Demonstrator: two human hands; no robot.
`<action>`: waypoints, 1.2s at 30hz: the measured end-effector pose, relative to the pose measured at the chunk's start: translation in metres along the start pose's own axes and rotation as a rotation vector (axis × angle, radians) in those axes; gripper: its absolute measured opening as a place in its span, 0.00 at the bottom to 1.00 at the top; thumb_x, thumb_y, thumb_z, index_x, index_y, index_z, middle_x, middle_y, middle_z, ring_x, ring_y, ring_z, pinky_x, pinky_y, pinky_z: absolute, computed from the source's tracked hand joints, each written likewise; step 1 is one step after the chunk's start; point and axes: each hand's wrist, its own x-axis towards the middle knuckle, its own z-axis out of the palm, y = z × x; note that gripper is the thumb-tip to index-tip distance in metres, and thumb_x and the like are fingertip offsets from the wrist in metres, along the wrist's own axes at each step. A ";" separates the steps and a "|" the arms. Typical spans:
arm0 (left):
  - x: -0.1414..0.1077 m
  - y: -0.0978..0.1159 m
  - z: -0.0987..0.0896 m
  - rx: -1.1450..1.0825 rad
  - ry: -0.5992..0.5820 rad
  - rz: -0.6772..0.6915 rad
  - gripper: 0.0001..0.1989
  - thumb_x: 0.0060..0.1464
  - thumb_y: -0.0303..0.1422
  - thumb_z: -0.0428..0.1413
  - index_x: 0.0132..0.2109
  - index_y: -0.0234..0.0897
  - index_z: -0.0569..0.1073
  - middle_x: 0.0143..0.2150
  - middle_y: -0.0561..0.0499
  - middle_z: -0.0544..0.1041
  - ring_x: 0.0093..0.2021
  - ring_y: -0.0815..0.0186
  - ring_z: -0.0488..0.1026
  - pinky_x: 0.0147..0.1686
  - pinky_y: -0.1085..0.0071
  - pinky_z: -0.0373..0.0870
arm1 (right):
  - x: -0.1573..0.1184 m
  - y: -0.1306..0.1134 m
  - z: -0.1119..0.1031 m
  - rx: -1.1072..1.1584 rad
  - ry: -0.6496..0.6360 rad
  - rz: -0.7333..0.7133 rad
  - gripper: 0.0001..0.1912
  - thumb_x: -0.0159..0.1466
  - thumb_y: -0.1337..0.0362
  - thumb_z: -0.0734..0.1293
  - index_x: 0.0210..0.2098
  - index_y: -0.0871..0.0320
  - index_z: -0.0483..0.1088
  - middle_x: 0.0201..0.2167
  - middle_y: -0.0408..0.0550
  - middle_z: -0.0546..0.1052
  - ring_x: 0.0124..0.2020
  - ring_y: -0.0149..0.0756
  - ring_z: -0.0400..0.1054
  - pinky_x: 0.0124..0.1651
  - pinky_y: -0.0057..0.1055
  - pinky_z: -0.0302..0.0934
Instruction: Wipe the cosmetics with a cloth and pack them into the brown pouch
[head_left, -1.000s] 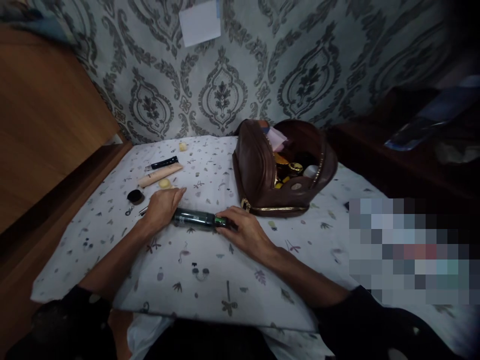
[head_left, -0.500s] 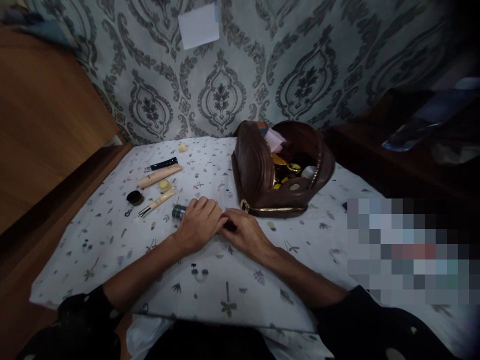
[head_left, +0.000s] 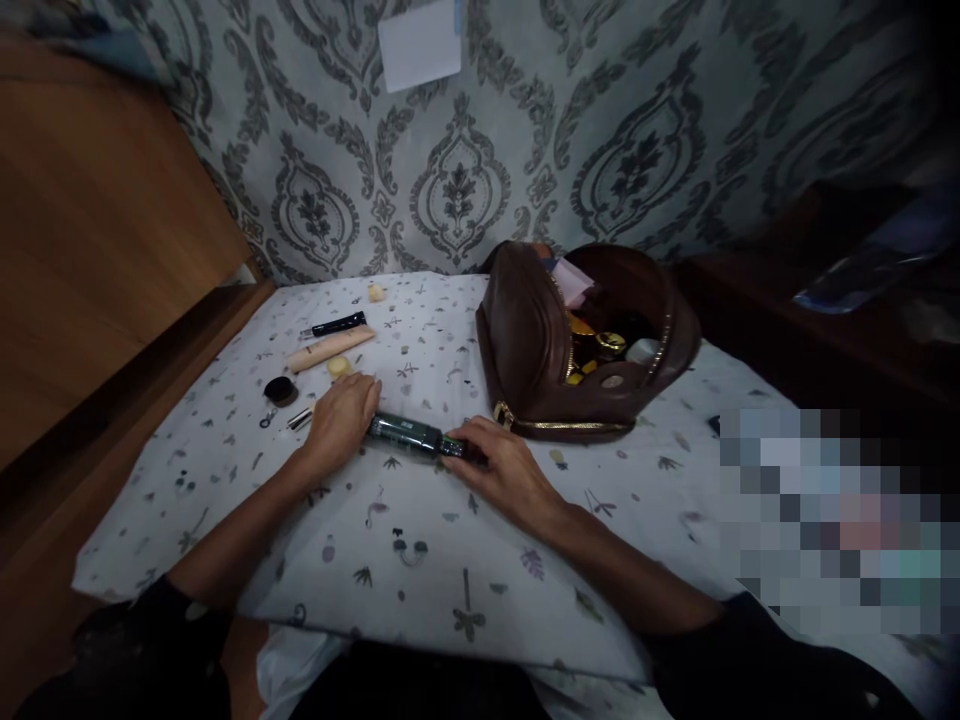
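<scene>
A dark green cylindrical bottle lies almost level above the patterned cloth, its narrower neck to the right. My left hand is curled over the bottle's left end; its fingertips are partly hidden. My right hand closes around the neck and dark cap at the other end. Under and beside my left hand is a slim tube whose silver cap shows, the rest being covered. Just beyond lie a small round yellow item, a peach tube and a small black-lidded jar.
An open brown zip bag with yellow, gold and white items stands beyond my right hand. Farther back on the cloth are a black tube and a small beige piece. Wooden furniture borders the left; patterned wall behind.
My left hand has slid left along the bottle, uncovering its middle and neck. My right hand stays at the cap end. The view has shifted slightly left.
</scene>
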 end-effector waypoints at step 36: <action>-0.018 0.028 0.016 0.184 0.061 0.763 0.18 0.66 0.33 0.48 0.60 0.30 0.63 0.52 0.38 0.73 0.54 0.53 0.68 0.54 0.56 0.67 | 0.002 -0.004 -0.002 -0.030 -0.021 0.010 0.02 0.62 0.69 0.69 0.36 0.59 0.72 0.29 0.44 0.68 0.31 0.34 0.65 0.36 0.30 0.60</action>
